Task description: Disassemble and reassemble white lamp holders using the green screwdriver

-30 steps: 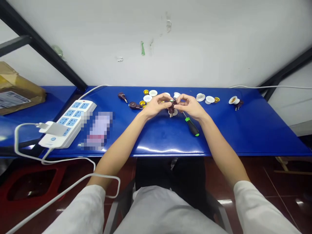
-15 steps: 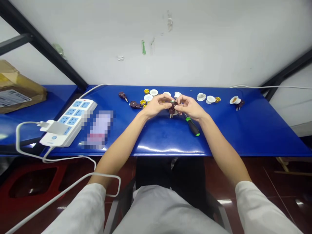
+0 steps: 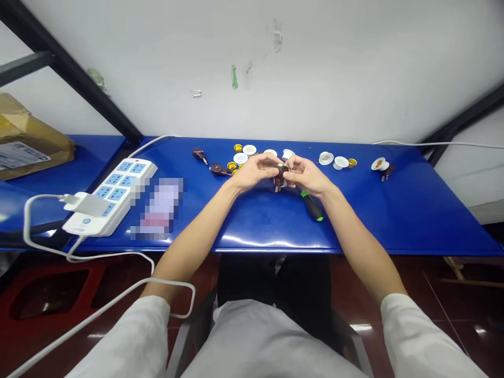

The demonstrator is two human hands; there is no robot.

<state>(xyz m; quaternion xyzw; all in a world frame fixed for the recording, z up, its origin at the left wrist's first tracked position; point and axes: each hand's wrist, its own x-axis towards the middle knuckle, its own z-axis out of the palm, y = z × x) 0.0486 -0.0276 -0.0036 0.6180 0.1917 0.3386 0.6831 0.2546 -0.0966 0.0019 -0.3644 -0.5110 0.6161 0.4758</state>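
Above the middle of the blue table, my left hand [image 3: 254,172] and my right hand [image 3: 309,175] pinch a dark brown plug [image 3: 280,178] between thumbs and fingers. Its metal prongs point down toward me. Something small and pale green shows at its top edge; I cannot make out what it is. A screwdriver [image 3: 312,206] with a black and green handle lies under my right hand, its shaft partly hidden. Behind my hands lie several white round caps [image 3: 249,150] and gold metal cups [image 3: 231,166], some hidden by my fingers.
More brown plugs [image 3: 218,169] lie to the left. A white cap [image 3: 380,164] leans on another plug [image 3: 389,170] at the right. A white power strip [image 3: 112,197] with a charger and a blurred-out flat object [image 3: 161,207] occupy the left. A cardboard box [image 3: 33,139] stands farther left.
The view has shifted slightly. Both hands stay on the plug, with only a small change in the right fingers' position.
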